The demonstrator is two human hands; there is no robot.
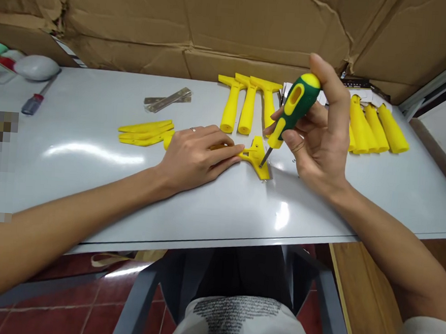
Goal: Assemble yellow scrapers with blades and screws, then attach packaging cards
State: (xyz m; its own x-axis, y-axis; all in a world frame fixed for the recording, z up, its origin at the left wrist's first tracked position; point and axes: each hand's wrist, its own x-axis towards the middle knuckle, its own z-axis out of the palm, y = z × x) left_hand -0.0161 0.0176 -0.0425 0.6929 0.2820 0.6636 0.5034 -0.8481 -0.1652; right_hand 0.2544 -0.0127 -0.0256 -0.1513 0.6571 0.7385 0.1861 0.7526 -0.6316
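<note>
My left hand (196, 157) is closed over the handle of a yellow T-shaped scraper (257, 148), pressing it flat on the table. The scraper's head points right, and a thin clear edge shows under it. In my right hand (326, 138) is a green and yellow screwdriver (295, 106), gripped between thumb and fingers with the index finger near its butt. It leans to the right, and its tip meets a small screw spot on the lower part of the scraper head. A few tiny dark bits, perhaps screws, lie beside my right hand.
Behind my hands lie several yellow T-shaped scrapers (231, 106). Yellow handles (393, 129) rest at the right. Flat yellow pieces (145, 133) and wrapped metal strips (170, 100) are left of centre. Another screwdriver (34, 102) lies far left. Cardboard (141, 19) lines the table's (211, 227) back.
</note>
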